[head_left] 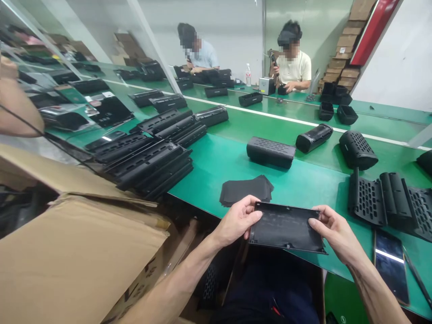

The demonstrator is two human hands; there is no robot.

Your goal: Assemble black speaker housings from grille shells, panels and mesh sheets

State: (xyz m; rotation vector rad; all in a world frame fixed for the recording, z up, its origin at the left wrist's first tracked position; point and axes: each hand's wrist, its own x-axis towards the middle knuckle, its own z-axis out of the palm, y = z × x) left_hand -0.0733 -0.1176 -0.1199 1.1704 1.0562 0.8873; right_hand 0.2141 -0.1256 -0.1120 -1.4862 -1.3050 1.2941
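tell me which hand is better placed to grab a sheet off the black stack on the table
Left, probably. The left hand holds the panel at its left end, right below the stack of sheets. The right hand grips the far end, farther from it.

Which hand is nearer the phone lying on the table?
Right. The right hand grips the right end of the black panel, just left of the phone. The left hand holds the panel's far end.

Bare forearms, no sleeves seen
The left hand [236, 220] and right hand [335, 231] are shown ungloved, without rings, watch or bands; dark navy trousers are worn, a small red mark being seen on the lap
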